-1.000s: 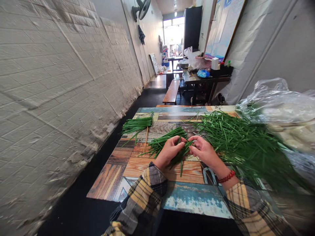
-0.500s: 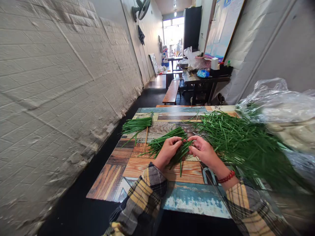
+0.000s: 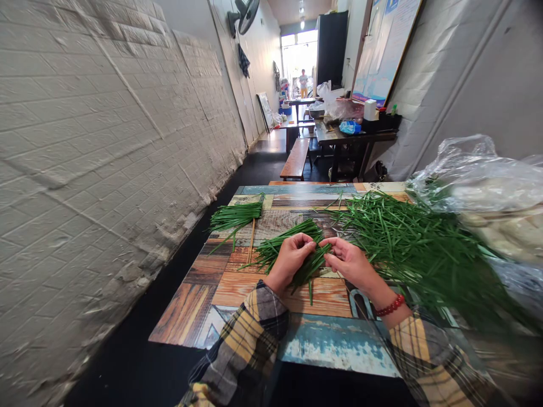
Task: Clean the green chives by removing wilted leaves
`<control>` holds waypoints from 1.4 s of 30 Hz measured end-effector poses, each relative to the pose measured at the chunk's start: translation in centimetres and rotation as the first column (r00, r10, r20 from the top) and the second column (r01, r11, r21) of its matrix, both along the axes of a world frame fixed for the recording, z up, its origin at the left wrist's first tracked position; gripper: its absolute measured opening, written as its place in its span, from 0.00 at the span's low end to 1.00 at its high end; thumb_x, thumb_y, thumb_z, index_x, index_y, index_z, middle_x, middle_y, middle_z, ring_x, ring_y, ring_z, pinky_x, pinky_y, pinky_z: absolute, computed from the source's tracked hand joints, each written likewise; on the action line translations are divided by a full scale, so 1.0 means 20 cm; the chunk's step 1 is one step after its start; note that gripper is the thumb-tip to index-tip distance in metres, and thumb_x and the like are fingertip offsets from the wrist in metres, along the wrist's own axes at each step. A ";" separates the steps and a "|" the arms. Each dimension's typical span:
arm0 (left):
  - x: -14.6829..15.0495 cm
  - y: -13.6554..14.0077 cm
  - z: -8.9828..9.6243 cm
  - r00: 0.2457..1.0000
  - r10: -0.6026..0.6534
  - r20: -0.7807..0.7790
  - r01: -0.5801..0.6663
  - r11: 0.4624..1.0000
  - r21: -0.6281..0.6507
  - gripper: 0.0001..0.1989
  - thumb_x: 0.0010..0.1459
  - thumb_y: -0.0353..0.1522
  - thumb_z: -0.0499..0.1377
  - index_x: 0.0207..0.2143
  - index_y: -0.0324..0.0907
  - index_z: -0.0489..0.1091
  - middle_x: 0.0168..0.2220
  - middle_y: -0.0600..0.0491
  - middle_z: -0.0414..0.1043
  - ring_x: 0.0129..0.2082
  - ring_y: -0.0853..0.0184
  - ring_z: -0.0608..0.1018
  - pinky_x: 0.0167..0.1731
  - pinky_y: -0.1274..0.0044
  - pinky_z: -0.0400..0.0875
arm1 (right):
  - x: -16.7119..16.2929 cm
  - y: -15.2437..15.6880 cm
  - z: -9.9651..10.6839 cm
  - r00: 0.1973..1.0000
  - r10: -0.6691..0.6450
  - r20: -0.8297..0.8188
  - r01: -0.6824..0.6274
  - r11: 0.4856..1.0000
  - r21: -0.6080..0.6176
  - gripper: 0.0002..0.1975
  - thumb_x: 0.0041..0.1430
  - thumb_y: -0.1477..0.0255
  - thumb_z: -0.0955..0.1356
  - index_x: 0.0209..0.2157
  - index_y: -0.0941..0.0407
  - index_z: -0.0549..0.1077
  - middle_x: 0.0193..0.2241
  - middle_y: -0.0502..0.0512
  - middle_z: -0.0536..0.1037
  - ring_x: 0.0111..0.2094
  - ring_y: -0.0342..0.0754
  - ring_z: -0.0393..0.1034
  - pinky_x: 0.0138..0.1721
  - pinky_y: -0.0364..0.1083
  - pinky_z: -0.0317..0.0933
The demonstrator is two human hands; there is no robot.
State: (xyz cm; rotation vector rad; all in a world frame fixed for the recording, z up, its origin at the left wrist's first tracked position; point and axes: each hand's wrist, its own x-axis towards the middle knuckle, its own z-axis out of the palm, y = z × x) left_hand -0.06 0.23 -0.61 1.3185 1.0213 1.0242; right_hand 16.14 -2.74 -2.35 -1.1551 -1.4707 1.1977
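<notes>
My left hand is closed at the fingertips over a small bunch of green garlic chives on the table. Just right of it, my right hand pinches at the same bunch, thumb and forefinger close together. The fingers partly hide the stems between them. Behind my left hand lies another bunch of chives. Farther left, a neat bundle of chives rests near the table's left edge, with a thin straw-coloured strip beside it. A large loose heap of chives spreads to the right of my right hand.
The patchwork-patterned table fills the foreground. Clear plastic bags with pale contents stand at its right side. Beyond are a wooden bench and another cluttered table. A white brick-patterned wall runs along the left.
My right fingertips have shifted slightly left, closer to my left hand, with small finger movements at the chives. In the far doorway a person now shows more plainly.
</notes>
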 end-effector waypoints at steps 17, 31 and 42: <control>0.00 0.00 0.00 1.000 0.006 0.001 -0.006 1.000 0.002 0.08 0.45 0.33 0.63 0.27 0.37 0.69 0.23 0.56 0.65 0.23 0.75 0.64 0.23 0.83 0.57 | 0.00 0.00 0.01 0.999 -0.003 0.037 0.003 1.000 0.008 0.13 0.52 0.70 0.65 0.40 0.57 0.70 0.20 0.47 0.71 0.22 0.43 0.67 0.22 0.41 0.58; 0.01 0.00 0.00 0.997 0.037 -0.066 -0.032 0.996 0.079 0.06 0.46 0.31 0.62 0.26 0.36 0.70 0.23 0.56 0.66 0.24 0.74 0.66 0.26 0.82 0.59 | 0.00 0.00 0.01 0.999 -0.017 0.030 0.017 1.000 0.005 0.23 0.51 0.72 0.65 0.51 0.58 0.64 0.20 0.44 0.69 0.19 0.41 0.62 0.20 0.40 0.55; 0.00 -0.01 0.00 0.990 0.019 -0.137 -0.002 0.993 0.121 0.06 0.47 0.31 0.60 0.25 0.36 0.69 0.22 0.58 0.64 0.23 0.75 0.63 0.24 0.82 0.57 | 0.00 -0.02 0.04 1.000 0.012 0.009 -0.012 1.000 -0.007 0.27 0.51 0.72 0.65 0.55 0.57 0.62 0.18 0.41 0.63 0.20 0.40 0.61 0.21 0.40 0.55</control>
